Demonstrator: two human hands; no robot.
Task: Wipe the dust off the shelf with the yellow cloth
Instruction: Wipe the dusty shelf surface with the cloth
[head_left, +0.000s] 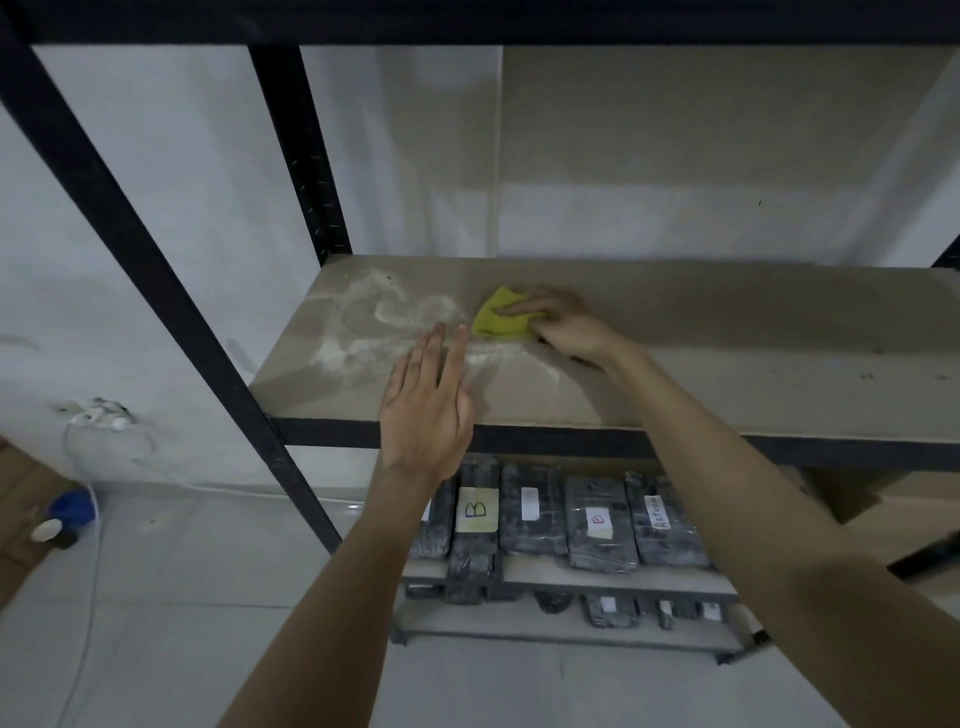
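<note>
The shelf (727, 364) is a beige board in a black metal frame. White dust (384, 322) lies smeared over its left part. My right hand (561, 325) presses the yellow cloth (496, 317) flat on the board, just right of the dust; the fingers lie on top of the cloth. My left hand (428, 405) is open with its fingers straight and together, over the front edge of the board with its fingertips at the dust, holding nothing.
Black uprights (306, 156) stand at the shelf's left end. A lower shelf holds several wrapped dark packs (595, 522) with labels. On the floor at left are a cable (98, 431), a blue-capped bottle (70, 512) and cardboard (15, 499).
</note>
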